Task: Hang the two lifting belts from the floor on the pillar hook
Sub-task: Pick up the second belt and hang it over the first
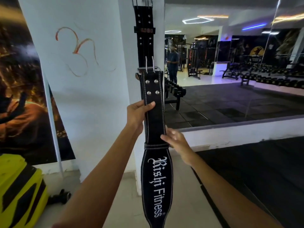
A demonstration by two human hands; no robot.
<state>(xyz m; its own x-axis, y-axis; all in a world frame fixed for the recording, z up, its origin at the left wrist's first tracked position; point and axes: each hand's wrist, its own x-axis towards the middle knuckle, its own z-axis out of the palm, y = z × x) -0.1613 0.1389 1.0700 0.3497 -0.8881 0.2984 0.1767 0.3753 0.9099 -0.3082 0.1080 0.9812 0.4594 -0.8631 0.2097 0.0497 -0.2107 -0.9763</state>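
A black lifting belt [155, 178] with white "Rishi Fitness" lettering hangs upright in front of the white pillar [128, 66], its metal buckle at the top. My left hand [138, 113] grips its strap just below the rivets. My right hand [175, 139] pinches the strap's right edge lower down, by the keeper loop. Above it, another black belt [144, 35] hangs flat against the pillar from its buckle at the frame's top. The hook itself is hidden.
A large wall mirror [230, 71] to the right reflects gym machines, dumbbell racks and a standing person. A yellow and black block [18, 191] sits at lower left, with a dark poster [21, 89] leaning on the wall and a small dumbbell [60, 196] on the floor.
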